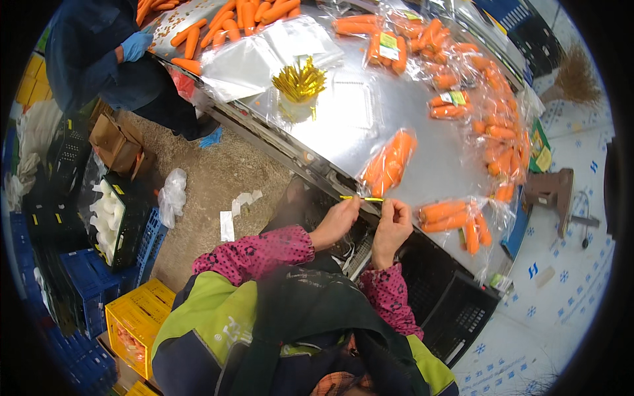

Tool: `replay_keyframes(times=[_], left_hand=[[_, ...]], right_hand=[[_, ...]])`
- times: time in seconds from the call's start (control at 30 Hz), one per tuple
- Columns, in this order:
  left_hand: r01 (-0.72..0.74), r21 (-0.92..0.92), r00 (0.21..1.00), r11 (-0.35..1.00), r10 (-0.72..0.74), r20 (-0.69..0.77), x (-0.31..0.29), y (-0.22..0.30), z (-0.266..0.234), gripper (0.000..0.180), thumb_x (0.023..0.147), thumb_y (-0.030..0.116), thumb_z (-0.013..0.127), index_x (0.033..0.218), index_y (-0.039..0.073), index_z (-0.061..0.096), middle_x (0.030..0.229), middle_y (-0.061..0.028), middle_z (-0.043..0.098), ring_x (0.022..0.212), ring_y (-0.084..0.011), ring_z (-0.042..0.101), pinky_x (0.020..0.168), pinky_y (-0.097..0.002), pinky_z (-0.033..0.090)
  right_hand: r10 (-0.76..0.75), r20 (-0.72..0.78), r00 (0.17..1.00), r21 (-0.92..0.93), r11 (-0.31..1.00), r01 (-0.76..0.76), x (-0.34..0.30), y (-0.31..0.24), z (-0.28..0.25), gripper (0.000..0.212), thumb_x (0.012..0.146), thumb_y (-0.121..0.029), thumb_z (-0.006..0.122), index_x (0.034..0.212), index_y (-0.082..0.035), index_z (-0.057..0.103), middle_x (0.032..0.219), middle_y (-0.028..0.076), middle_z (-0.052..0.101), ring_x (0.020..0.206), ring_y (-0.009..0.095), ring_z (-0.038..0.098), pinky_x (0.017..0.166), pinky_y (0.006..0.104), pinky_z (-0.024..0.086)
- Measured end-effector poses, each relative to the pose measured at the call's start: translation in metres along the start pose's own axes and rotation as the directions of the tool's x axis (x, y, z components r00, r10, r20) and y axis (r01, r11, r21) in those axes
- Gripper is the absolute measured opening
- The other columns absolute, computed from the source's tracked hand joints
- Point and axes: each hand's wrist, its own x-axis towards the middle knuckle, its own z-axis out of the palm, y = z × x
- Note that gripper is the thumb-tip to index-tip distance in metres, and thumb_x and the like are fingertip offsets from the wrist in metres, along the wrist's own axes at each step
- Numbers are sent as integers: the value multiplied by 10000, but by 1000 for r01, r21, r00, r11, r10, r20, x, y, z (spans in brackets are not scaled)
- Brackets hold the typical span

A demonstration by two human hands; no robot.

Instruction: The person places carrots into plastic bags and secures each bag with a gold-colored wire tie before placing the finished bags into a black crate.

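Note:
Between my two hands a gold twist tie is stretched out at the table's near edge. My left hand pinches one end, and my right hand is closed on the other. Just beyond them lies a clear bag of carrots on the metal table. Its open end points toward my hands; whether the tie touches the plastic I cannot tell. A bunch of gold twist ties stands in a container farther up the table. To the right of my right hand is another bag of carrots.
Many bagged carrots line the table's right side. Loose carrots and flat clear bags lie at the far left. A co-worker's blue-gloved hand is there too. Crates stand at left; a black crate sits below my right arm.

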Motion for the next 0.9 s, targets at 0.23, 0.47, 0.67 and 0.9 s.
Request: replay_keyframes(times=[0.23, 0.47, 0.67, 0.9], left_hand=[[489, -475, 872, 732, -419, 253, 15, 1, -9, 327, 1009, 350, 459, 959, 52, 583, 683, 50, 473, 518, -56, 372, 441, -217, 287], [8, 6, 993, 1000, -8, -114, 1, -12, -17, 248, 979, 222, 550, 1076, 26, 667, 793, 12, 621, 607, -55, 519, 475, -203, 366], [-580, 721, 666, 378, 730, 154, 5, 23, -22, 189, 876, 74, 614, 1052, 26, 666, 767, -105, 599, 649, -272, 577, 595, -333, 476], [51, 249, 827, 967, -181, 532, 49, 82, -62, 213, 960, 207, 601, 950, 31, 720, 661, 2, 635, 510, -17, 412, 463, -185, 308]], right_hand=[[727, 547, 416, 369, 237, -899, 1, 71, 4, 103, 924, -131, 587, 839, -74, 600, 673, -1, 583, 518, 97, 487, 461, 227, 363], [-4, 169, 986, -199, 979, 38, -19, 50, 0, 161, 892, -113, 641, 952, 36, 652, 813, 80, 638, 656, 151, 570, 586, 306, 461], [-278, 630, 725, -98, 898, 430, 29, -5, 1, 147, 804, -56, 689, 948, -56, 660, 910, 106, 628, 780, 288, 641, 659, 326, 509], [-526, 775, 351, 84, 636, 767, 62, -24, -15, 112, 767, -13, 606, 873, -51, 603, 1061, 67, 636, 798, 278, 652, 630, 361, 530]])
